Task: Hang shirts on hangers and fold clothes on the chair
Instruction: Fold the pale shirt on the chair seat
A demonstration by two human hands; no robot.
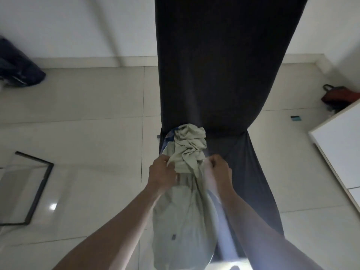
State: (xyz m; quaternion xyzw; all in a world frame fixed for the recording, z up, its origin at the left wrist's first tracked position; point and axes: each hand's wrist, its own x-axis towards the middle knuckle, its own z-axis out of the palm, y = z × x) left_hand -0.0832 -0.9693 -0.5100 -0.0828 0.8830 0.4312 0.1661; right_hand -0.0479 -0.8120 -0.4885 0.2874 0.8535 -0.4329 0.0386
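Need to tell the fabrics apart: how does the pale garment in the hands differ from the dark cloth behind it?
The pale garment is light grey-green, the dark cloth near black. The garment is bunched and creased; the cloth hangs smooth. Left hand and right hand grip the garment; neither grips the cloth. Both are plain fabric.

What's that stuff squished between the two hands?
In the head view, a bunched pale green shirt sits between the left hand and right hand; both hold it in a grip.
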